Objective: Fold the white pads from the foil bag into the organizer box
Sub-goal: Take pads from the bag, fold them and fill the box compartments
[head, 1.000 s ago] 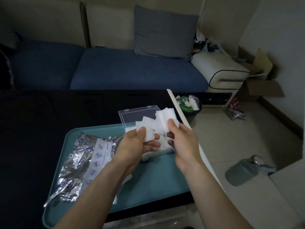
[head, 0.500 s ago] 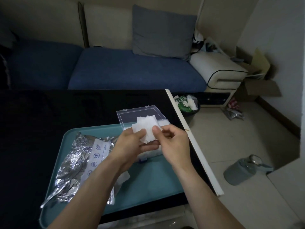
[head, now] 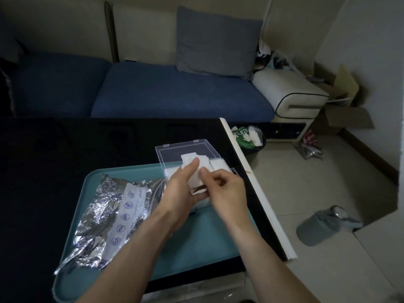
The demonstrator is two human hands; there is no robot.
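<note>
as both hands (head: 205,189) pinch pad (head: 194,173), box (head: 223,164) at tray edge (head: 122,169)

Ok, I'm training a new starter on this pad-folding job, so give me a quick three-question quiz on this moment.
1. True or false: the organizer box has its clear lid open.
2. Where does the foil bag lie? A) on the floor B) on the teal tray, to the person's left of the hands C) inside the box
3. Fill in: the left hand and right hand together hold a white ____.

Key
1. True.
2. B.
3. Pad: the white pad is pinched in both hands, above the tray in front of the box.
</note>
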